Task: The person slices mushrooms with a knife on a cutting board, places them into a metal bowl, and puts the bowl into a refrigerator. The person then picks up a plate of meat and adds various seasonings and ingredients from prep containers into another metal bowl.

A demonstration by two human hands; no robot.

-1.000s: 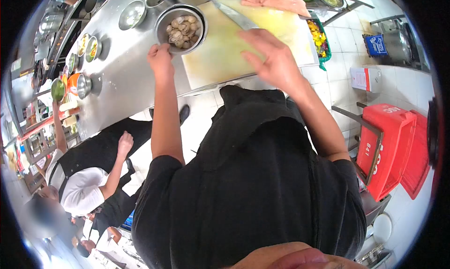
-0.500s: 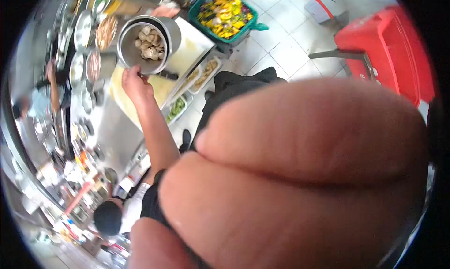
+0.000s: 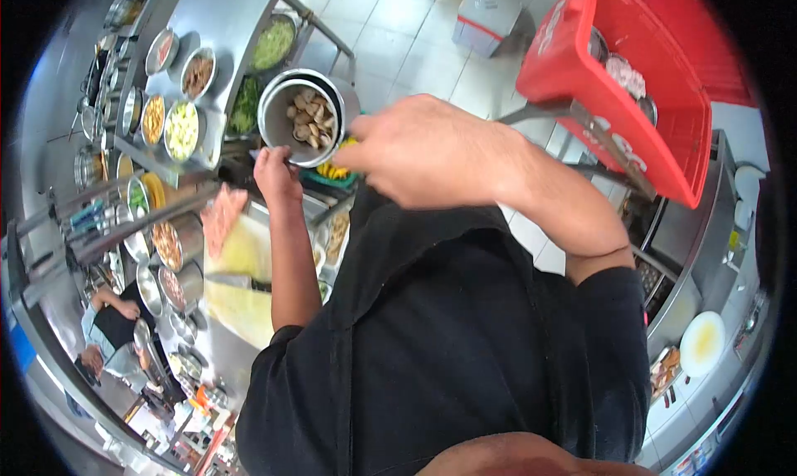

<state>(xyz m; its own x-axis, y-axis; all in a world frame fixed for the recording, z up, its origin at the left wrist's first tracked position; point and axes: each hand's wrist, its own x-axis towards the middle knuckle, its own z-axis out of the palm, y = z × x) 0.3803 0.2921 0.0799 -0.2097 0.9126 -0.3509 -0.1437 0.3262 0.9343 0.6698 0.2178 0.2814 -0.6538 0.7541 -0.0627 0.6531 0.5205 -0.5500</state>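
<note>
A tall metal pot (image 3: 269, 136) holds chunky pale brown pieces (image 3: 312, 119) that look like cut mushrooms. My left hand (image 3: 278, 175) is closed on the pot's near rim, thumb over the edge. On the pot's other side is my right hand (image 3: 427, 152), blurred by motion, its fingertips close to the pot wall; whether they touch it I cannot make out. Partly hidden under the pot and my right hand is a green tub (image 3: 320, 178) with yellow pieces (image 3: 332, 170).
To the left, a steel table (image 3: 217, 19) carries bowls of chopped food (image 3: 183, 130). Raw pinkish meat (image 3: 222, 217) lies by a yellowish cutting board (image 3: 241, 310). A red bin (image 3: 573, 61) stands at right, with a lidded box (image 3: 486, 19) beyond. Another person (image 3: 116, 318) works at far left.
My right hand has moved from right before the camera to beside the pot. The pot, held by my left hand, now appears over the green tub, and the view has turned.
</note>
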